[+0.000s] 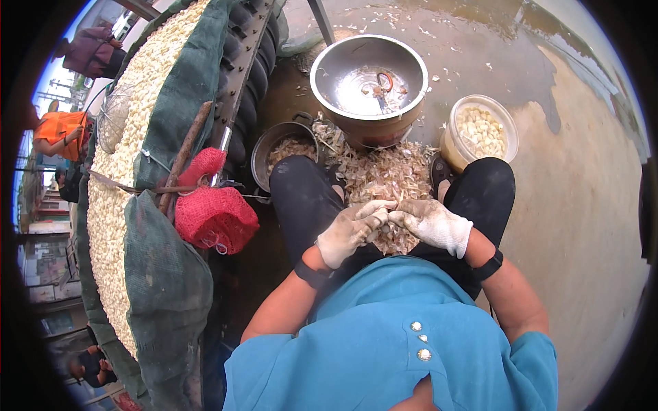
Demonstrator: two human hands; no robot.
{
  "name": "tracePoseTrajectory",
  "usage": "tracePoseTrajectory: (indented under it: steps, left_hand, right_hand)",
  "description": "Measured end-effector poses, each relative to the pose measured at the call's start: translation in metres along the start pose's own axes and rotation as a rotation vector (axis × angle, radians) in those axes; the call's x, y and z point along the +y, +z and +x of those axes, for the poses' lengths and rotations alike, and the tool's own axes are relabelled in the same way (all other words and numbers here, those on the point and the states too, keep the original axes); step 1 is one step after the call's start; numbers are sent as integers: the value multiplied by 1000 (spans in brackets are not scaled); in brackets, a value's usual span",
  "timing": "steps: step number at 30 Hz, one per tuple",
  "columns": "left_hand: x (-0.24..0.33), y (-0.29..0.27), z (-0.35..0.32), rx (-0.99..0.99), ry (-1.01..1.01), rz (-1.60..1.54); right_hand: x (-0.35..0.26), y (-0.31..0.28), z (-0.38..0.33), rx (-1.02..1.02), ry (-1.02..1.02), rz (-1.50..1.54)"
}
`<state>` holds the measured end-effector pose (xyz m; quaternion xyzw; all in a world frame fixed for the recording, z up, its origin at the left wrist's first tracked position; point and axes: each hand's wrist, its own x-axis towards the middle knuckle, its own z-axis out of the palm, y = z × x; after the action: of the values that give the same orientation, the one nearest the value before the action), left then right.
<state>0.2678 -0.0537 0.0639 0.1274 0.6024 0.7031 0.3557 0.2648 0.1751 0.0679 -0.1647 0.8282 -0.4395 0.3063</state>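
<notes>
My left hand (354, 231) and my right hand (433, 222), both in off-white work gloves, meet in front of my lap. Their fingertips pinch together around something too small to make out. Just beyond them, a heap of papery garlic skins (387, 175) lies on the ground between my feet. Behind the heap stands a wide steel basin (329, 113), holding some skins and a tool with an orange-red loop handle (386, 82). To the right, peeled garlic cloves (482, 131) fill a round plastic tub (445, 146).
A dark-handled metal pot (259, 163) with skins inside stands beside my left knee. Along the left, a green cloth-lined trough (171, 274) brims with pale cloves (110, 226). A red mesh bag (216, 219) hangs from its edge. Other people (62, 135) are at the far left.
</notes>
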Motion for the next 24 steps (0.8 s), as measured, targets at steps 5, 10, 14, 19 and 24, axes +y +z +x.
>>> tracePoseTrajectory:
  steps: [5,10,14,19,24]
  left_hand:
    - [-4,3,2,38,-100,-335]
    - [-16,-1,6,-25,-28,-432]
    - [-9,-3,5,50,-59,-344]
    - [-6,-3,7,97,-91,-199]
    - [-23,2,9,162,-37,-408]
  right_hand:
    - [-5,-6,0,-28,86,257]
    - [11,-3,3,-133,178,421]
    - [-1,-9,-2,-79,217,569]
    - [-1,-7,2,-8,35,277]
    - [3,6,4,9,-21,168]
